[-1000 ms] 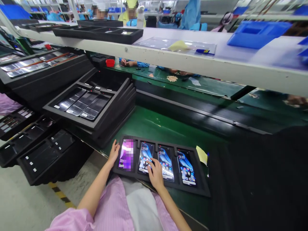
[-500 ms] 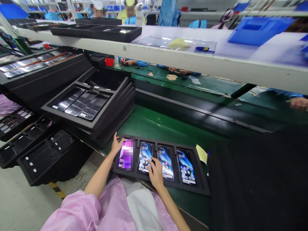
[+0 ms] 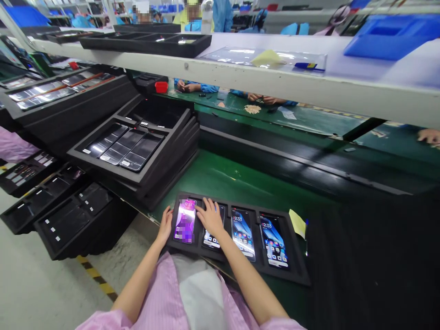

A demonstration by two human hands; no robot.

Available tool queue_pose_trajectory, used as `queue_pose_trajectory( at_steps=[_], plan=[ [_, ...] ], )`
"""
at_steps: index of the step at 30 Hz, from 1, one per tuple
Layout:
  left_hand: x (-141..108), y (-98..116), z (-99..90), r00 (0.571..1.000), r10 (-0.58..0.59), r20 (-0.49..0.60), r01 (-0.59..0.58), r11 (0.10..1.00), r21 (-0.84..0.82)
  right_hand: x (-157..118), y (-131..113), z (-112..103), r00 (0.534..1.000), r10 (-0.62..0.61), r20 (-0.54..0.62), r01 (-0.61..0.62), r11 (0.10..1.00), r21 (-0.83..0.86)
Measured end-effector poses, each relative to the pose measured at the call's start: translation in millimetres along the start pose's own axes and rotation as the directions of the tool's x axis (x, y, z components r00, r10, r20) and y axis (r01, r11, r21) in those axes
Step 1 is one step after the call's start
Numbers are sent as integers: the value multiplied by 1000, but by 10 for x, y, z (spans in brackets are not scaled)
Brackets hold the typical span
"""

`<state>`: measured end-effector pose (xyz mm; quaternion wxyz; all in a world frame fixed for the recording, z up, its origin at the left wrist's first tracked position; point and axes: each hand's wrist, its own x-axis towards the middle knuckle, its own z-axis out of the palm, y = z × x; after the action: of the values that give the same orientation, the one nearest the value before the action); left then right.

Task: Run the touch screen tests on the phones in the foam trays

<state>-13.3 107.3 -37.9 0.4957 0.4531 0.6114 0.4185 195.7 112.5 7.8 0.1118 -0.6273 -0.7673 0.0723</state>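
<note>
A black foam tray [image 3: 298, 270] lies before me, with several lit smartphones in its slots. The leftmost phone [image 3: 186, 222] has a purple screen reading 12:33. My right hand [image 3: 210, 217] hovers over the second phone [image 3: 213, 242], hiding much of it; its fingers are spread and one fingertip is at the right edge of the purple screen. The third phone [image 3: 243, 233] and the fourth phone [image 3: 274, 240] show blue home screens. My left hand [image 3: 166, 225] is at the tray's left edge, fingers stretched out, holding nothing.
Stacked black trays with dark phones [image 3: 132, 149] stand to the left, more trays [image 3: 68, 224] below them. A yellow paper slip [image 3: 297, 223] lies by the tray's right end. A white shelf [image 3: 240, 75] crosses above; co-workers' hands [image 3: 189, 87] show beyond.
My right hand has moved left from between the second and third phones to beside the purple screen. My left hand has drawn back from the first phone's upper left corner to the tray's edge.
</note>
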Motion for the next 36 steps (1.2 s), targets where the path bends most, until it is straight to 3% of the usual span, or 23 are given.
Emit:
queue_pose_trajectory(
  at_steps=[3,6,8,9,11,13,16,19,21,23,25,28,31,36],
  plan=[
    [4,-32,9,1000,9,-7,-9,1000,-11,13,8,-50,997,64,-43,-65,997,-30],
    [24,-51,37,999,27,-19,-27,1000,-9,-164,-159,-2,980,-198,19,197,979,41],
    [34,-55,48,999,43,-24,-43,999,-1,-249,-257,47,912,-404,69,394,911,119],
    [35,-54,50,998,50,-23,-50,999,4,-251,-276,61,893,-442,79,429,892,143],
    [34,-51,48,998,61,-18,-61,998,13,-170,-239,49,930,-364,59,353,925,144],
    [28,-47,44,998,66,-12,-66,998,23,-35,-140,-4,983,-184,1,183,976,117],
    [21,-40,45,997,70,-9,-70,997,33,53,-59,-86,998,-36,-58,42,995,94],
    [22,-36,54,997,71,-22,-70,997,39,-114,-193,-87,976,-216,-3,215,966,142],
    [25,-35,58,997,68,-34,-66,997,49,-271,-322,-50,911,-406,67,385,899,208],
    [27,-35,59,997,64,-41,-62,996,61,-359,-385,-13,874,-472,117,436,867,242],
    [26,-37,55,997,63,-43,-60,996,72,-343,-353,5,908,-400,125,369,904,216],
    [16,-35,45,997,68,-38,-65,995,76,-229,-215,7,980,-193,46,186,974,131],
    [4,-27,40,997,74,-34,-71,995,69,-209,-161,22,997,-48,-57,53,996,74],
    [-2,-11,36,997,73,-39,-70,995,65,-427,-369,122,994,-71,-86,83,987,140]
  ],
)
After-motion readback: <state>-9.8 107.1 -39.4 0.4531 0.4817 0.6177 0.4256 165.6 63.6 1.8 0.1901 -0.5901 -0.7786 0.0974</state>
